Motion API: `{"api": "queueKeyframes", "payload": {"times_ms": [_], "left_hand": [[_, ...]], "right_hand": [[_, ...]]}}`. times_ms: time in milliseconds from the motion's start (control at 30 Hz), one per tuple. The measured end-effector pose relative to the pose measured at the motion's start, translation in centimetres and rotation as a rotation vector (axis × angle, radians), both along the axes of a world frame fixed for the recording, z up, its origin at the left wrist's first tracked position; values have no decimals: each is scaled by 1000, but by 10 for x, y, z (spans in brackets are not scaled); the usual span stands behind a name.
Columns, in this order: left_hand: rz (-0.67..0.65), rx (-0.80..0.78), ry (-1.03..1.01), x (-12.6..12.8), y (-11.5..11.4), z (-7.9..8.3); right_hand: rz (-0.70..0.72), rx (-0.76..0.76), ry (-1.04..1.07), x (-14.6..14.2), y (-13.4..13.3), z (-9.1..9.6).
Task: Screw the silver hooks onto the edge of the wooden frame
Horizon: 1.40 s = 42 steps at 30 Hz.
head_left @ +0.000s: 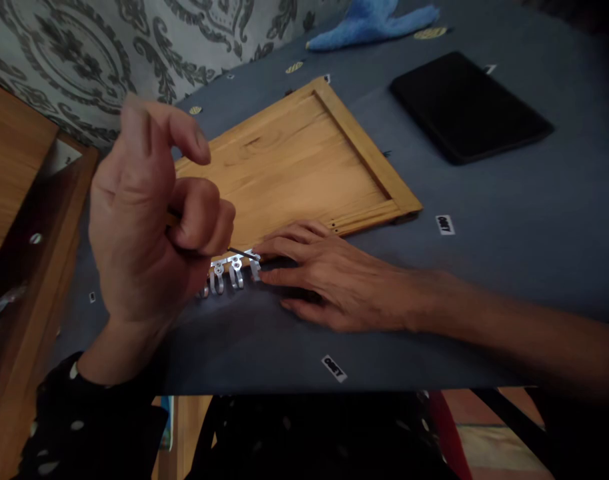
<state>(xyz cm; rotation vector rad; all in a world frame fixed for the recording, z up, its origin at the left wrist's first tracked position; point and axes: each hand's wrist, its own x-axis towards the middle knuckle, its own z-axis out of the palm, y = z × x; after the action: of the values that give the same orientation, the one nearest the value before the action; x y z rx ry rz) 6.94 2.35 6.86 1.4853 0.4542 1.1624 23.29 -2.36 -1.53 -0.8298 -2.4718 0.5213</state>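
Firstly, one wooden panel (294, 160), framed along its edges, lying flat on my table (264, 360); its long axis appears to run left to right on a slant, the right side reaching farther off, with the left end partly hidden behind my left hand. One silvery hook strip (237, 263), placed at the panel's near edge; long axis along that edge, right end slightly farther away than the left, the curved hooks pointing toward my near side. One tool, its thin dark shaft (241, 253) slanting down rightward from my fist, the tip at the strip's right end; handle mostly hidden. My left hand (149, 207), raised at left, its lower fingers curled tightly round the tool, index finger bent loosely above; dotted black sleeve (74, 427) at the wrist. My right hand (334, 277), palm down from the right, fingers a little fanned, tips at the strip's right end and over the panel's near edge; whether they pinch the strip or merely press it, I cannot tell. Also listed: one black tablet (469, 110), flat, far right, well apart from the panel; one blue plush item (377, 27), at the far side; one wooden drawer (54, 293), pulled out at left.
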Motion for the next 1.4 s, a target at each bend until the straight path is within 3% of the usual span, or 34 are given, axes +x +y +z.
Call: {"api": "queueKeyframes", "payload": {"times_ms": [533, 767, 900, 1000, 1100, 1267, 1400], "left_hand": [[-61, -32, 38, 0, -3, 3], [-406, 82, 113, -23, -2, -1], [-289, 4, 314, -23, -4, 3], [-302, 58, 173, -12, -5, 2], [-151, -20, 89, -2, -7, 0], [-42, -7, 11, 6, -12, -2], [173, -39, 20, 11, -16, -2]], "right_hand": [[15, 9, 19, 0, 1, -2], [12, 0, 30, 0, 1, -2], [16, 0, 29, 0, 1, -2], [16, -2, 26, 0, 1, -2], [13, 9, 29, 0, 1, -2], [0, 2, 18, 0, 0, -2], [3, 4, 14, 0, 1, -4]]}}
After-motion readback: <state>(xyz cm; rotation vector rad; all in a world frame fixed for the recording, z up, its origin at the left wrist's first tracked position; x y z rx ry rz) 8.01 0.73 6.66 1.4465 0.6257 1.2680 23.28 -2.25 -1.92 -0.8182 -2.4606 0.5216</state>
